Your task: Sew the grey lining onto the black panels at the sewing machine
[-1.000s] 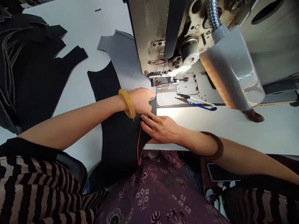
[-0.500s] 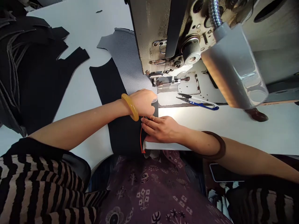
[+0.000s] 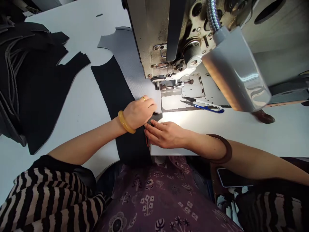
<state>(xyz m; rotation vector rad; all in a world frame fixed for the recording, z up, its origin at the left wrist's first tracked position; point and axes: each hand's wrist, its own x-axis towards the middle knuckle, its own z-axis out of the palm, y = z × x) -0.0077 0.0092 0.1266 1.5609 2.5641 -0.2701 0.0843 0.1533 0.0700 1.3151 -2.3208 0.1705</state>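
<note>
1. Nearest, across the lap: a purple apron [image 3: 154,199] with pale flower prints, between a striped left sleeve [image 3: 55,196] and a striped right sleeve [image 3: 270,209]. Low on the right, below the tabletop [image 3: 79,112]: a phone [image 3: 234,178], dark screen up.
2. From the apron up onto the tabletop: the black cloth [image 3: 130,145], slanting away to the left at its far end.
3. At the black cloth's right side: a short bit of orange strip [image 3: 146,141], partly hidden beneath the right hand [image 3: 165,134].
4. Right hand palm down, fingers stretched out and close together, tips on the cloth edge. Brown bangle [image 3: 228,149] on that forearm.
5. Just beyond and to the left, the left hand [image 3: 138,112], fingers curled down over the cloth; impossible to tell whether pinching. Yellow bangle [image 3: 125,123] at the wrist, gold ring [image 3: 144,98] on one finger.
6. Under the left hand's fingers and away beside the black cloth: the grey cloth [image 3: 130,61], right edge near the machine's foot [image 3: 158,85].
7. Right of the hands, flat on the machine bed: blue-and-white snips [image 3: 209,108].
8. Above, the sewing machine [image 3: 154,35], with a lamp [image 3: 238,71] to the right.
9. Far left: a pile of dark pieces [image 3: 41,80].
</note>
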